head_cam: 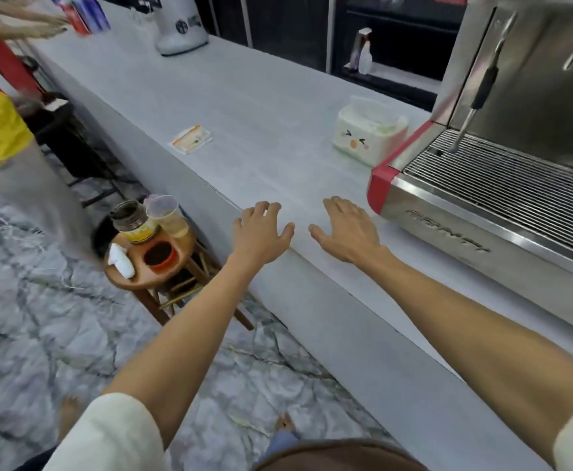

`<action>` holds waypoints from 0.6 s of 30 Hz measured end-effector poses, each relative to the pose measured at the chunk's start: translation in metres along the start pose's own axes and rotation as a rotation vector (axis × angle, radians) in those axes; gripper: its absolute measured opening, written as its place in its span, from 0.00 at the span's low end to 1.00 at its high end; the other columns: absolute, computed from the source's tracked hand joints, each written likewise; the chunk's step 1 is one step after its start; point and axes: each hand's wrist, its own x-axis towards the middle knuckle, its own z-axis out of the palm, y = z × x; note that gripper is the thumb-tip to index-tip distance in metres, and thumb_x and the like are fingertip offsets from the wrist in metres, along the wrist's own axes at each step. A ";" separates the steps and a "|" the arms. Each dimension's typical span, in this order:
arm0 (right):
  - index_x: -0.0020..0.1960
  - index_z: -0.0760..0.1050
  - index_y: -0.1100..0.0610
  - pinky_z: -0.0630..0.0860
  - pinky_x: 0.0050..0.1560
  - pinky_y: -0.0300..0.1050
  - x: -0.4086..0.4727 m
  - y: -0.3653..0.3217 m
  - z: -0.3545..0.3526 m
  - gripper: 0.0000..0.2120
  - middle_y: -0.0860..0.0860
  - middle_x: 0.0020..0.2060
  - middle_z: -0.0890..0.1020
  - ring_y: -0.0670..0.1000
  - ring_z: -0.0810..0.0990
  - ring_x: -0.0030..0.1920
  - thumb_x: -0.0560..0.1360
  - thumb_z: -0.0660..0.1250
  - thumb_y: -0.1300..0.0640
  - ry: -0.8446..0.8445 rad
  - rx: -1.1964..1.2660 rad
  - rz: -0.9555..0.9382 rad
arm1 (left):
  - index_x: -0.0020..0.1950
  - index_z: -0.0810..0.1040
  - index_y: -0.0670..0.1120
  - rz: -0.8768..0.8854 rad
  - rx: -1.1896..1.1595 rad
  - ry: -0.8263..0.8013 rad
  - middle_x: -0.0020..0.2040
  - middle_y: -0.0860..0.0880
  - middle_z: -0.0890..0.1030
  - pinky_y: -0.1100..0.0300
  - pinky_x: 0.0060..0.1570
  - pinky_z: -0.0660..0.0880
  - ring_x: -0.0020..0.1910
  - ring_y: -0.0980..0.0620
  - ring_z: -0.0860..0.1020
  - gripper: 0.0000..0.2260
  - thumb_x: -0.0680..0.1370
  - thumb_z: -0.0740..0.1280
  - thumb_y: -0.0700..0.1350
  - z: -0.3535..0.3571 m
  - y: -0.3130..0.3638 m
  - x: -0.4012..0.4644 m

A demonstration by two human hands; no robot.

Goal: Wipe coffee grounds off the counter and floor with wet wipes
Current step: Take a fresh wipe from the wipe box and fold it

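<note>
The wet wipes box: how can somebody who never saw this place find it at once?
Start at the espresso machine on the grey counter. The wet wipes box stands just beyond its red corner. It is pale, with a cartoon face, unlike the flat packet lying nearer the counter's edge.

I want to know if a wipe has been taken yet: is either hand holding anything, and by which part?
Nothing is held. The left hand and right hand are both open and empty over the counter; the wet wipes box sits untouched.
</note>
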 end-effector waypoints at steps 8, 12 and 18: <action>0.72 0.61 0.57 0.60 0.72 0.55 0.041 -0.013 0.008 0.31 0.56 0.72 0.65 0.57 0.63 0.72 0.76 0.56 0.39 0.030 -0.037 0.151 | 0.76 0.66 0.49 0.113 0.000 -0.004 0.76 0.47 0.67 0.42 0.69 0.65 0.73 0.40 0.66 0.26 0.81 0.59 0.60 -0.007 -0.031 0.056; 0.72 0.61 0.59 0.59 0.72 0.55 0.066 -0.009 0.008 0.31 0.57 0.72 0.66 0.57 0.61 0.72 0.77 0.56 0.41 0.062 -0.074 0.172 | 0.75 0.67 0.48 0.169 -0.030 -0.002 0.75 0.47 0.68 0.43 0.70 0.64 0.72 0.40 0.67 0.26 0.81 0.60 0.59 -0.006 -0.027 0.094; 0.71 0.62 0.61 0.60 0.71 0.55 0.110 0.004 0.014 0.31 0.59 0.71 0.66 0.58 0.62 0.71 0.77 0.58 0.42 0.125 -0.066 0.251 | 0.75 0.66 0.49 0.238 -0.041 -0.020 0.75 0.46 0.68 0.43 0.69 0.65 0.72 0.40 0.67 0.26 0.81 0.61 0.60 -0.002 -0.015 0.157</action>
